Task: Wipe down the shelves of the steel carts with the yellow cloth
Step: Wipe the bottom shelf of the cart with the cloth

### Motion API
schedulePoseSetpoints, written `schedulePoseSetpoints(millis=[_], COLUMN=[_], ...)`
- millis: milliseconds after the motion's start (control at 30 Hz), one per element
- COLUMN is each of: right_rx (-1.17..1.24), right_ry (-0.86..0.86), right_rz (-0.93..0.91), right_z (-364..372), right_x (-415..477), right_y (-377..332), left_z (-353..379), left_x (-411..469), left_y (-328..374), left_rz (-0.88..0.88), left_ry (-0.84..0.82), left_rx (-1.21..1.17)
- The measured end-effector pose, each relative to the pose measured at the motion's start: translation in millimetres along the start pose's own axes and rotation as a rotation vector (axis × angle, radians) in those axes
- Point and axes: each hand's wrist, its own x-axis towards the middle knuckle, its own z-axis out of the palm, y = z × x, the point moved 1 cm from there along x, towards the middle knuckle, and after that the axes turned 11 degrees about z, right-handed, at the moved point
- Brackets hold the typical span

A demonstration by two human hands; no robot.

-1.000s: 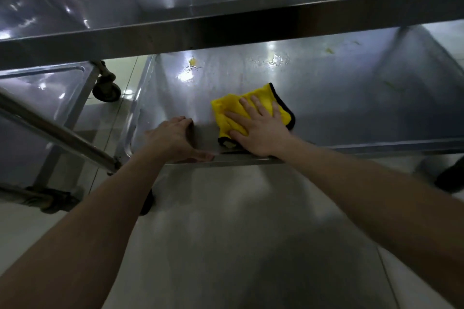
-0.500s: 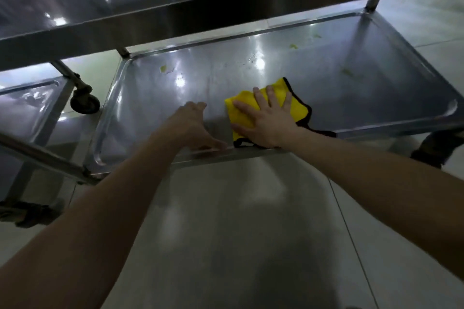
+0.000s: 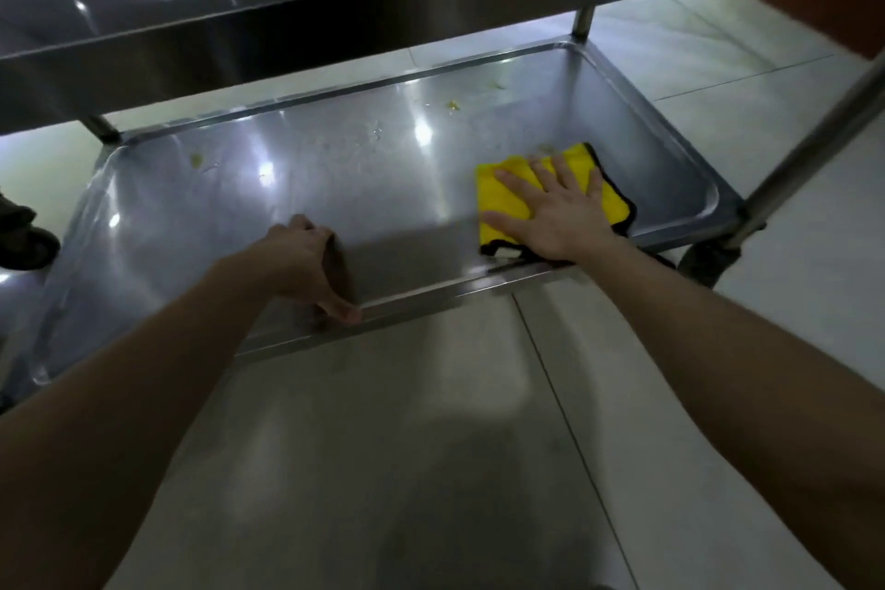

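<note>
Pale tiled floor (image 3: 383, 470), glossy, thin dark grout lines; reddish-brown wall (image 3: 823, 0) at upper right; lighting dim.

Yellow cloth (image 3: 498, 187) partly hidden under right hand (image 3: 558, 218)

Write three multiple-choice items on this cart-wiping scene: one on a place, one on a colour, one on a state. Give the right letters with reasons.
1. Where on the lower steel cart shelf does the yellow cloth lie?
A. far left corner
B. near right part
C. hanging over the far rim

2. What colour is the cloth's edging?
A. black
B. red
C. white

3. How is the left hand placed?
A. lifted in the air
B. flat on the cloth
C. gripping the shelf's near rim

Answers:
1 B: the cloth sits by the near rim, toward the right end.
2 A: a dark black border runs round the yellow.
3 C: its fingers curl over the rim, while the right hand presses flat on the cloth.
</note>
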Motion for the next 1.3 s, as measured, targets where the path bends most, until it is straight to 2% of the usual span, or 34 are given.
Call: schedulePoseSetpoints(millis=[67,133,233,300,467,567,700,900,967,1033,1133,1233,1300], right_rx=[0.000,-0.002,-0.037,-0.046,-0.095,-0.120,-0.070,0.012,-0.016,-0.034,-0.037,-0.087,-0.115], right_ry=[-0.006,-0.029,0.003,0.018,-0.029,-0.077,-0.043,0.029,0.030,0.033,0.044,0.032,0.012], right_rz=[0.150,0.247,0.290,0.188,-0.223,-0.279,-0.180,0.262,0.331,0.342,0.205,-0.121,-0.304], right_z=[-19.7,-28.2,-16.8,-4.8,28.4,29.1,12.9,-29.6,-32.5,-27.1,-9.8,22.2,38.3], right_x=[15.0,26.6,36.3,37.1,14.5,18.0,45.2,81.4,80.2,74.3,52.8,8.8,-21.1], right_y=[54.4,78.7,51.5,0.1,-155.0,-176.4,-118.5,54.6,79.2,71.2,7.2,-90.1,-131.0], left_z=[1.9,4.2,7.6,8.1,6.7,2.9,-1.2,1.3,4.0,7.3,7.6,4.3,3.5], left_x=[1.0,2.9,5.2,4.7,1.7,4.9,4.8,1.6,-0.4,-2.8,-4.4,-2.6,-0.7], left_y=[-2.0,-3.7,-6.9,-10.3,-7.7,-1.6,2.1,-0.1,-2.4,-2.9,-2.3,1.2,3.6], left_rz=[0.008,0.020,0.034,0.046,0.056,0.042,0.025,0.041,0.058,0.062,0.059,0.071,0.073], left_ry=[-0.009,-0.001,-0.005,-0.002,0.008,-0.007,-0.033,-0.021,0.004,0.025,0.043,0.029,0.013], left_rx=[-0.004,-0.001,0.024,0.036,0.071,0.069,0.064,0.045,0.055,0.063,0.049,0.048,0.056])
